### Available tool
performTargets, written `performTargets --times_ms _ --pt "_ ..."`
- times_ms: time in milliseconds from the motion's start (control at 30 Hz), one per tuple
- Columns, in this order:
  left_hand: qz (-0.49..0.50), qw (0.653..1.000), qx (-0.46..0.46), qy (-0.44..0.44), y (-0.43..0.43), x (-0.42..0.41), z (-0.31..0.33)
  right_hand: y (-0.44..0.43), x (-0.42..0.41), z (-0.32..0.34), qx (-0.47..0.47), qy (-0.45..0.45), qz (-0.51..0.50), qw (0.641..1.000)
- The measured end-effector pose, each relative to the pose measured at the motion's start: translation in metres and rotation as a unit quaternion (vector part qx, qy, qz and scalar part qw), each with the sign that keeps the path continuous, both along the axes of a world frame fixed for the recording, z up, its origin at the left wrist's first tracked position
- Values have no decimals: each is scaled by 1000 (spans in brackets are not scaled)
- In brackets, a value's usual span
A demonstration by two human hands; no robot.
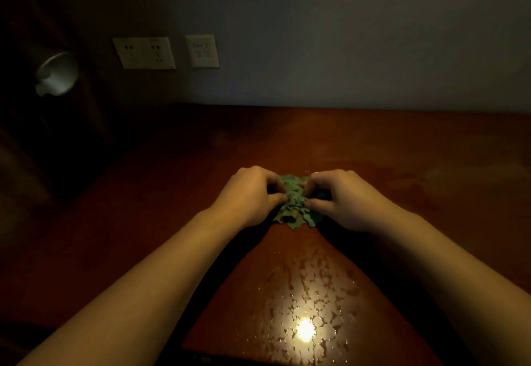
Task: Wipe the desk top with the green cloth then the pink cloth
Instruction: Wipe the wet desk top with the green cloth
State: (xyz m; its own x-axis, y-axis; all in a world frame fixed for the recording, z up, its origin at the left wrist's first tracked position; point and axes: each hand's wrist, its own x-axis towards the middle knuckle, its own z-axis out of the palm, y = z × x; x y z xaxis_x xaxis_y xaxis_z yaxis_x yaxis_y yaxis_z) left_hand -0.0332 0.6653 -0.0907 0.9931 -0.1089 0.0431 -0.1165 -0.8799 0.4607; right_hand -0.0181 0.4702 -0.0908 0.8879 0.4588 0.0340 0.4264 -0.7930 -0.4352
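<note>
1. Nearest the camera, a bright lamp reflection (305, 330) lay on the worktop (431, 150), with a patchy wet film around it. That film suggested moisture already spread on the part of the surface nearer than the green cloth (296, 204).

2. The green cloth sat bunched on the worktop, roughly mid-surface, beyond the reflection and well short of the wall (344, 35).

3. The left hand (250, 193) pressed on the cloth's left side and the right hand (342, 199) on its right. The fingers (275, 186) of both were curled in and pinching the crumpled fabric between them, neither hand spread flat. This looked like gathering or re-bunching the cloth into a pad for wiping, though that is a judgement.

4. Beyond the cloth, bare worktop ran to the back edge at the wall. To the right of the cloth it ran wide and unobstructed. To the left of it the surface fell into shadow and its edge was hard to make out.

5. Two socket plates (144, 53) hung on the wall, up and left of the cloth, clear of any wiping path. A pale round object (57, 74) farther left was too dim to identify.

6. No pink cloth was visible.
</note>
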Motion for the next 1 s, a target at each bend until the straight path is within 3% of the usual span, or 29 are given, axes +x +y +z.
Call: performTargets --times_ms 700,1000 --pt "37 998 -11 -40 -10 20 -3 10 23 -3 6 -40 -29 999" --pt "-6 999 16 -34 2 18 -12 -3 19 -7 -2 -30 3 1000"
